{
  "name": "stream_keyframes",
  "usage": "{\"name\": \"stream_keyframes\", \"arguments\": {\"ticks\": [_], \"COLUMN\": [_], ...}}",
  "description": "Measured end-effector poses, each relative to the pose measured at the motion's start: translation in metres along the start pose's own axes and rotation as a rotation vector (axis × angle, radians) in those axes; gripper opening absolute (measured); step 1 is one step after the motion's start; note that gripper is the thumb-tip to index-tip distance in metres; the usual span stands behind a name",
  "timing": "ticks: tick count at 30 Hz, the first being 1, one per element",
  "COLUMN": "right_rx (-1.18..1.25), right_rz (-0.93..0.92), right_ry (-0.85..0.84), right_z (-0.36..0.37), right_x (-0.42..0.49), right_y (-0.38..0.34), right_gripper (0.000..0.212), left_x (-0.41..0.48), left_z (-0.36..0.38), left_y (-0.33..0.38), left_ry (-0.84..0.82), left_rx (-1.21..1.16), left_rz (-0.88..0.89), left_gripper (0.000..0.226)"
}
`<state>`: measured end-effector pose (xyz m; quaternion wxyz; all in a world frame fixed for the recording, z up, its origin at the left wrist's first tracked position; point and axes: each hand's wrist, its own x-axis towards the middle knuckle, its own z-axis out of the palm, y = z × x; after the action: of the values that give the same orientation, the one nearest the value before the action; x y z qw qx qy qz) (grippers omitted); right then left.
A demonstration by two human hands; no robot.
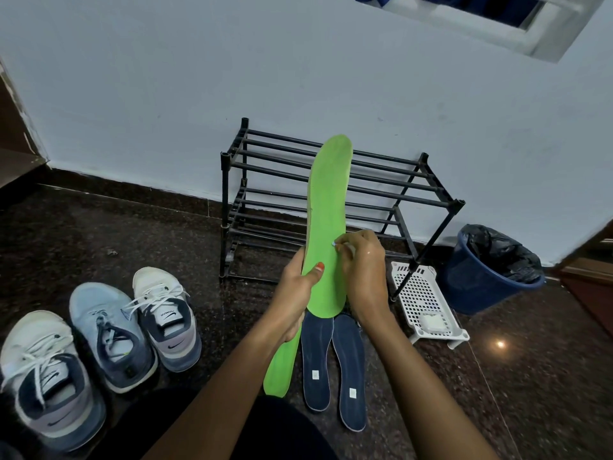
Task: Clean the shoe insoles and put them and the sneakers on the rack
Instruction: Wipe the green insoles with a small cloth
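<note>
My left hand (300,293) grips a bright green insole (328,200) near its heel and holds it upright in front of the black two-tier rack (335,190). My right hand (363,260) pinches a small white wipe (348,248) against the insole's right edge. A second green insole (280,370) lies on the floor under my left wrist. Two dark blue insoles (316,360) (350,376) lie side by side to its right. Three sneakers stand at the left: a white and navy one (166,317), a light blue one (109,333) and another white and navy one (46,380).
A white perforated tray (421,293) holding a white packet (433,322) leans on the floor by the rack's right leg. A blue bin with a black liner (491,270) stands to its right. A pale wall runs behind the rack; the floor is dark polished stone.
</note>
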<state>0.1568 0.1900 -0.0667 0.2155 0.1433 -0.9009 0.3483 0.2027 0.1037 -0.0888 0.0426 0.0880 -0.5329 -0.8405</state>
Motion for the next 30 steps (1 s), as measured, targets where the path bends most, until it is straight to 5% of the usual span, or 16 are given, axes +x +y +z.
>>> {"name": "stream_keyframes", "arguments": {"ticks": [11,23,30], "right_rx": [-0.009,-0.006,-0.025], "right_rz": [-0.148,-0.106,-0.125], "right_ry": [-0.186,-0.061,-0.239], "right_z": [0.0,-0.004,-0.005], "right_x": [-0.052,-0.022,-0.056], "right_y": [0.001,0.003,0.006], "right_gripper": [0.012,0.01,0.011], "left_x": [0.005,0.003,0.006], "left_z": [-0.004,-0.003,-0.005], "left_y": [-0.001,0.0,-0.001], "left_ry": [0.086,0.072,0.11], "left_rx": [-0.006,-0.006,-0.002], "left_rz": [0.015,0.001,0.002], "left_gripper": [0.032,0.031,0.03]}}
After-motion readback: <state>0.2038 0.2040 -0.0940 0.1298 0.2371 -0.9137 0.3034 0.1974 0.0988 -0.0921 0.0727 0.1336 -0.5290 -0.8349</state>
